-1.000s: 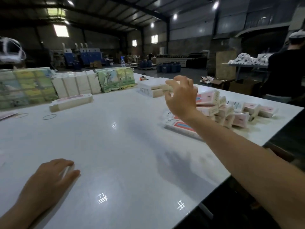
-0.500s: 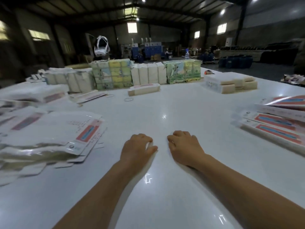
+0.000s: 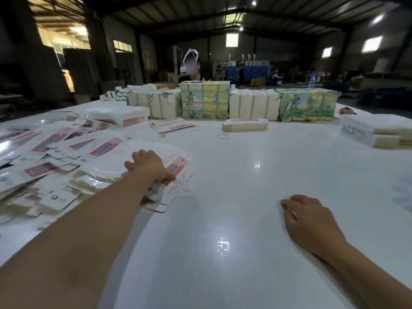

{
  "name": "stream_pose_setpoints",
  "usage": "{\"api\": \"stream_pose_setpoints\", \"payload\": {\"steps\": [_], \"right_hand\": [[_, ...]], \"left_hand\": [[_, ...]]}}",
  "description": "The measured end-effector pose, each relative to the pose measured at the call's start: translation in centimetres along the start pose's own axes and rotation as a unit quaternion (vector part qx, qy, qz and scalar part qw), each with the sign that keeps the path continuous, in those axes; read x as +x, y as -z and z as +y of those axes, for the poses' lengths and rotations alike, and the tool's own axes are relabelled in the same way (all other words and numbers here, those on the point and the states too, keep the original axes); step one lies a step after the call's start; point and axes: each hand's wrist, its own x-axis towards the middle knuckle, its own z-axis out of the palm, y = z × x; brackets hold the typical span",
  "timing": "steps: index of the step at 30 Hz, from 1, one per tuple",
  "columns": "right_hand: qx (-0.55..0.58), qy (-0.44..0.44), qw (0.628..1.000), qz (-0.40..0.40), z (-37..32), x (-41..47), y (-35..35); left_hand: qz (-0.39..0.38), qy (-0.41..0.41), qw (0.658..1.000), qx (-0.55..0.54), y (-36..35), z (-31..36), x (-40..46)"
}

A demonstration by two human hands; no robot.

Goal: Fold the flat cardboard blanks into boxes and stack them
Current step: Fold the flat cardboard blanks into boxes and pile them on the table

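left hand (image 3: 149, 165) on flat blanks (image 3: 107, 170) | right hand (image 3: 310, 217) on table (image 3: 223, 197)

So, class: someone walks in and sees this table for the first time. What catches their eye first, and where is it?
First, the left hand reaching out onto the messy pile of flat blanks spread over the table's left side. Next, the row of wrapped bundles along the far edge. The right hand rests on the bare white table at lower right.
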Motion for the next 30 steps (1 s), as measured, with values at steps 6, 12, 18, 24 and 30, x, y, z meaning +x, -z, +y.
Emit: {"api": "stream_pose_setpoints", "payload": {"steps": [6, 12, 18, 24, 30], "right_hand": [[0.017, 0.000, 1.000, 0.006, -0.2, -0.3, 0.2], [0.020, -0.003, 1.000, 0.008, -0.3, -0.2, 0.3], [0.019, 0.003, 1.000, 0.000, -0.3, -0.1, 0.3], [0.020, 0.012, 1.000, -0.019, -0.4, 0.1, 0.2], [0.553, -0.148, 0.817, 0.068, -0.7, -0.2, 2.7]], "left_hand": [[-0.068, -0.003, 0.988, -0.142, 1.6, -0.7, 2.2], [-0.060, 0.029, 0.959, -0.276, 3.2, -2.9, 3.2], [0.022, -0.027, 0.988, -0.148, 3.4, -2.7, 2.0], [0.006, -0.136, 0.930, -0.341, 5.8, 1.3, -1.1], [-0.119, -0.282, 0.842, -0.444, 3.4, 6.8, -9.4]]}}
